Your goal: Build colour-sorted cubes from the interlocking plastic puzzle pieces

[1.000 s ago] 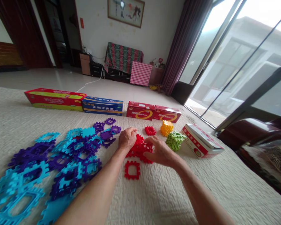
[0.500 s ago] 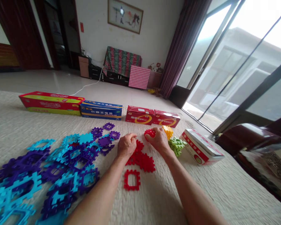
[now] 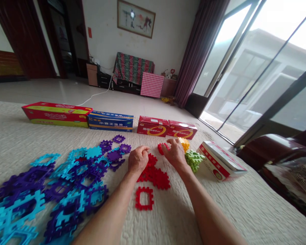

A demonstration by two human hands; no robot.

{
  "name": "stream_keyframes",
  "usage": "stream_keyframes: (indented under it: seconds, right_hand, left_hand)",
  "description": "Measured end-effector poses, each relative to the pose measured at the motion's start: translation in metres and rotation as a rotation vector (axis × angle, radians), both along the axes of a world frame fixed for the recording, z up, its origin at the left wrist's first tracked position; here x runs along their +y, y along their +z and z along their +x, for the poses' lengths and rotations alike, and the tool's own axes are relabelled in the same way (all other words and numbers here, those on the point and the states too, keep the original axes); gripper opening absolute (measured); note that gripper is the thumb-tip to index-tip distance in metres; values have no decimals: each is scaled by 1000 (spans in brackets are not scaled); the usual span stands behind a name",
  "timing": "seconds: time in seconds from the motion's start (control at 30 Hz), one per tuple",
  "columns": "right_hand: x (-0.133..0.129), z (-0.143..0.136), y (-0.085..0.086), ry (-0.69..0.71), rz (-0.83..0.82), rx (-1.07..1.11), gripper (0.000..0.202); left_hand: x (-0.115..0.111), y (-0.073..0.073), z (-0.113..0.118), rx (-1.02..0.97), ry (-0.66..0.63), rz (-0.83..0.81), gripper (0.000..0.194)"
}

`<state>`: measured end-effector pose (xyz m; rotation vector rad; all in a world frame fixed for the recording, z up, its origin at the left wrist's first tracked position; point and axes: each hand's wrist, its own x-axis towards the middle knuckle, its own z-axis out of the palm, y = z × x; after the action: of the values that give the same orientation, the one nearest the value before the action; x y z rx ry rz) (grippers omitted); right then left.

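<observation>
Red plastic pieces (image 3: pixel 162 178) are heaped at the centre of a pale textured cover (image 3: pixel 173 217), with the left hand (image 3: pixel 138 159) curled closed at their far left edge, anything inside it hidden. The right hand (image 3: pixel 175 154) has been moved off the heap to a separate red piece (image 3: pixel 160 148), leaving the heap's right side exposed; its fingers are bent and partly open, and a firm grip cannot be confirmed. Yellow (image 3: pixel 185 145) and green stacks (image 3: pixel 194 160) are seen beyond its right side, purple and turquoise pieces (image 3: pixel 93 152) across the left.
</observation>
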<state>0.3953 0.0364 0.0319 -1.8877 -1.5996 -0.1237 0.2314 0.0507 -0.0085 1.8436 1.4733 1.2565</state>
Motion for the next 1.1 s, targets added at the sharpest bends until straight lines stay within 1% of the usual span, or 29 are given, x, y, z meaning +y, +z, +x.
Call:
stream_keyframes:
  seconds: [0.13, 0.23, 0.3, 0.37, 0.4, 0.47, 0.53, 0.67, 0.73, 0.87, 1.0, 1.1]
  right_hand:
    - [-7, 4, 5, 156, 95, 73, 16]
    - [-20, -1, 5, 340, 100, 125, 14]
    - [-32, -8, 5, 504, 48, 150, 15]
    - [-43, -17, 4, 652, -10, 154, 21]
    - [-47, -21, 3, 703, -25, 149, 25]
    - [-52, -27, 0, 758, -39, 120, 31]
    - [-53, -31, -5, 770, -57, 73, 32]
    - [-54, -34, -16, 726, -45, 44, 21]
    - [-55, -35, -19, 708, -8, 72, 19]
    - [-56, -35, -22, 667, 62, 152, 20]
    - [-51, -31, -26, 563, 190, 231, 18]
    - [-47, -24, -26, 509, 262, 229, 17]
  left_hand:
    - [2, 1, -2, -75, 43, -31, 34]
    - [3, 0, -3, -141, 73, -51, 35]
    - [3, 1, -4, -174, 89, -61, 36]
    - [3, 2, -4, -188, 101, -72, 37]
    - [3, 3, -4, -192, 105, -78, 37]
    - [2, 5, -4, -198, 111, -88, 37]
    - [1, 6, -4, -205, 112, -89, 37]
    - [2, 6, -4, -223, 118, -100, 37]
    - [3, 5, -4, -246, 126, -105, 37]
    - [5, 0, -5, -307, 155, -105, 36]
    - [7, -2, -4, -342, 169, -93, 35]
    - [8, -2, -4, -350, 168, -87, 34]
